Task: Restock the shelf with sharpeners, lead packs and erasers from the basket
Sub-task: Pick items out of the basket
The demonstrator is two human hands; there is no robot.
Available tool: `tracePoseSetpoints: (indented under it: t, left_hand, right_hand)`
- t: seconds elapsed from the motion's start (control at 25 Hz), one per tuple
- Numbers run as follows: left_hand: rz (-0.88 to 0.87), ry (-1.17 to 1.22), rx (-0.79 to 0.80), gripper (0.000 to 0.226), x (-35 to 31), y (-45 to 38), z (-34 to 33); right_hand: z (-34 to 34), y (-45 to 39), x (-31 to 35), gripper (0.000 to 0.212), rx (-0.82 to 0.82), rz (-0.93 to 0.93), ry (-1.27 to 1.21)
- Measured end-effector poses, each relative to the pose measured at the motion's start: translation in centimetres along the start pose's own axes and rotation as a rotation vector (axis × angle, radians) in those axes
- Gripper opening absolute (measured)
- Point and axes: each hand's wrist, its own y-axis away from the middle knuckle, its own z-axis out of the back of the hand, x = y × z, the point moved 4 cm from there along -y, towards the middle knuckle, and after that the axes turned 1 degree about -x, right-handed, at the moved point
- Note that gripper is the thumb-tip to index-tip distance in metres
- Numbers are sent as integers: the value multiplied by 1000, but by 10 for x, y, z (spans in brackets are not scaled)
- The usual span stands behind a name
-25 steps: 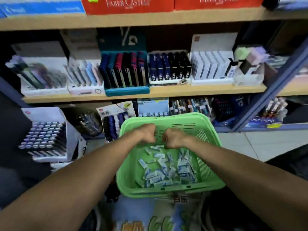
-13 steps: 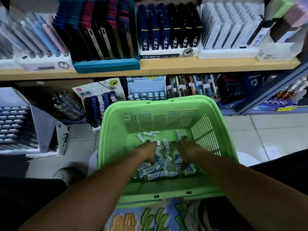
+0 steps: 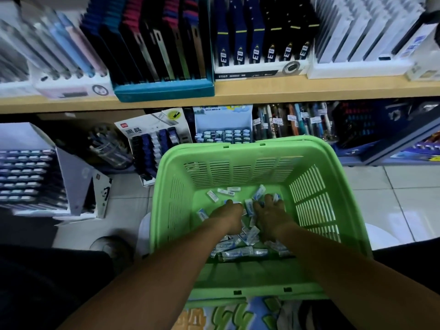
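Here we see both hands down inside the green basket point(image 3: 240, 148), side by side and almost touching over the heap of small white-and-blue packs point(image 3: 240, 251) on the basket floor; the left hand point(image 3: 227, 214) sits knuckles-up on the pile, fingers bent down into it; the right hand point(image 3: 270, 214) lies just beside it, fingers dipping among the packs; we cannot tell whether either one actually holds a pack, fingertips are buried. Most packs lie under and just nearer the camera than the hands; a few loose packs point(image 3: 226, 191) sit apart toward the far wall. Beyond the basket, the wooden shelf point(image 3: 262, 91) carries a teal display box point(image 3: 164, 88) and a white display box point(image 3: 357, 70); lower down, a small tray of blue-white items point(image 3: 223, 135) stands just behind the basket rim; pale floor tiles point(image 3: 392, 198) to the right.
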Motion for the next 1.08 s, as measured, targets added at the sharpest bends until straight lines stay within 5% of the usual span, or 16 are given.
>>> tracePoseSetpoints:
  t: [0.2,0.36,0.56,0.8,0.92,1.0,1.08]
  left_hand:
    - [18,108,-34,46,16,0,5]
    - [60,174,-62,44,26,2,12]
    - [77,199,-52,40,30,6,7]
    - [105,273,-80,23,28,4,13]
    - [213,567,-175,7,27,8,30]
    - [339,920,-212,19,29,14,36]
    - [414,1293,-42,44,29,17,31]
  right_hand:
    - [13,7,10,99,13,-4,-16]
    - [28,5,12,63,-39,-6,-100]
    - [16,0,21,83,12,-33,-158]
    - [24,7,19,60,-56,-13,-360]
    - [57,8,16,59,-128,13,-483]
    - [78,11,21,60,-135,79,-564]
    - [93,18,32,65,-116,172,-641]
